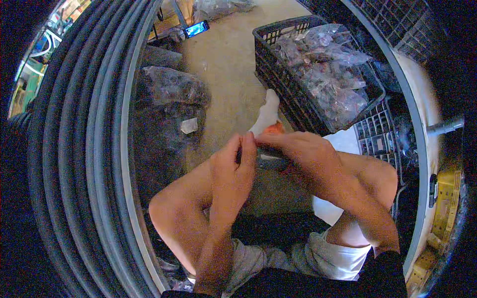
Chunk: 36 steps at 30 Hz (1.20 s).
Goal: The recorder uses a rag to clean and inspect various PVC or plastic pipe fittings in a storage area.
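Observation:
Both of my hands meet above the floor, between my bare knees. My left hand (235, 167) is raised, its thumb and fingertips drawn together. From the right, my right hand (311, 154) reaches across, and its blurred fingertips touch or nearly touch those of the left. Whatever may be pinched between them is too small and blurred to make out. Behind the fingers a white sock (267, 110) shows, with an orange patch (274, 128) near it. Under my right hand lies a dark object, partly hidden, whose kind I cannot tell.
A black plastic crate (268, 50) full of clear plastic bags (331, 70) stands ahead right, near a grid-sided crate (376, 136). Bagged dark items (175, 87) lie to the left, beside thick black tubes (85, 149). A lit phone (196, 29) is farther ahead.

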### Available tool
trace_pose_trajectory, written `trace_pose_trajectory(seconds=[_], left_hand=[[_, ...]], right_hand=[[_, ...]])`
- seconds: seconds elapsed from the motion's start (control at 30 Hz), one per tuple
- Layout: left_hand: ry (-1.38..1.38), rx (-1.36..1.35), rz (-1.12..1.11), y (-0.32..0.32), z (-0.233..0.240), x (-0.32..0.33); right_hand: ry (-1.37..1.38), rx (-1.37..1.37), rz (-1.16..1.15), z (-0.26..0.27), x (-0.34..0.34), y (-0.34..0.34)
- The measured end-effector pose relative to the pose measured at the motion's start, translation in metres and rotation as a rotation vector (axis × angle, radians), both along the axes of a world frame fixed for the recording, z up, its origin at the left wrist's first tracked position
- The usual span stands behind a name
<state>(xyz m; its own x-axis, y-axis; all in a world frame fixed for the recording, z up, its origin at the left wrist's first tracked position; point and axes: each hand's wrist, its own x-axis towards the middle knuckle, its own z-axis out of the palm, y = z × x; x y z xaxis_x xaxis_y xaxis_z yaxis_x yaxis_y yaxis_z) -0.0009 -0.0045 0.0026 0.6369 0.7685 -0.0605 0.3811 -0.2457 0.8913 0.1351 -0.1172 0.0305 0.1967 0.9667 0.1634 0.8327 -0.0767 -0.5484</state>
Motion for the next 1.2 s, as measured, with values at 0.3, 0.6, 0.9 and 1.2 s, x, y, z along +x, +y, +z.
trace_pose_trajectory(seconds=[0.3,0.6,0.9,1.2], left_hand=[[-0.105,-0.088,0.125,0.005,-0.003,-0.001],[-0.32,-0.261,0.22,0.008,-0.007,0.001],[-0.089,0.215,-0.057,-0.004,-0.012,-0.002],[-0.344,-0.129,0.092,-0.008,-0.007,-0.004]], right_hand=[[0.449,-0.284,-0.114,0.018,-0.004,0.003],[0.786,0.105,0.022,-0.01,-0.005,0.003],[0.408,-0.326,-0.007,-0.006,-0.014,0.001],[1.325,-0.297,0.061,-0.015,-0.012,0.007]])
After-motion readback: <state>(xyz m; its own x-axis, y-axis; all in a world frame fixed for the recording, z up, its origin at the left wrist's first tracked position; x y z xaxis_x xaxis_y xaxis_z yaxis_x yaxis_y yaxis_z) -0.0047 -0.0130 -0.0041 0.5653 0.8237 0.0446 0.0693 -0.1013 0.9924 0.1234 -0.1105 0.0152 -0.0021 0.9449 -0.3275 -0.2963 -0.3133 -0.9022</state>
